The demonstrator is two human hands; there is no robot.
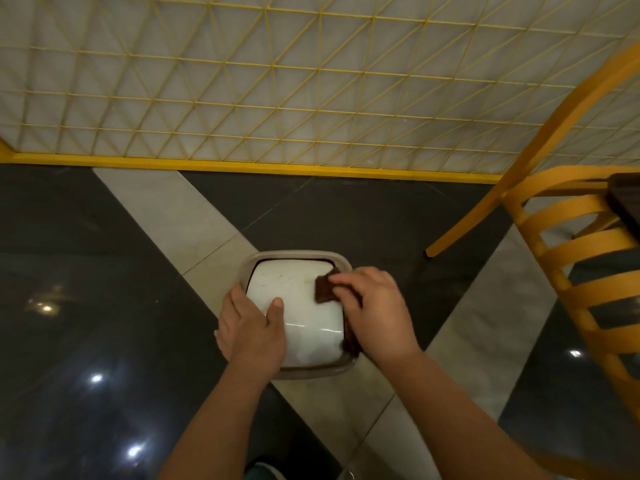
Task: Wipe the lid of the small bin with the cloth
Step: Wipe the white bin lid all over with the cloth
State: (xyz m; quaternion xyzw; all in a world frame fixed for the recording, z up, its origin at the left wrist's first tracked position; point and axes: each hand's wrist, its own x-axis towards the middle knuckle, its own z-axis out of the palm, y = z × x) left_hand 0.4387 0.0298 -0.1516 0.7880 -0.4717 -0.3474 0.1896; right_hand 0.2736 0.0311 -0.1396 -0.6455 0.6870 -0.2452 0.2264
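The small bin (258, 263) stands on the floor below me, seen from above, with a grey-brown rim and a white lid (301, 317). My left hand (251, 329) grips the bin's left edge, its thumb lying on the lid. My right hand (372, 311) presses a dark brown cloth (325, 289) onto the lid's upper right part. Part of the cloth is hidden under my fingers, and more of it hangs along the lid's right side.
A yellow wooden chair (568, 237) stands close on the right, one leg near the bin. A yellow-framed lattice partition (277, 98) runs across the back. The floor is glossy dark tile (86, 306) with pale diagonal strips.
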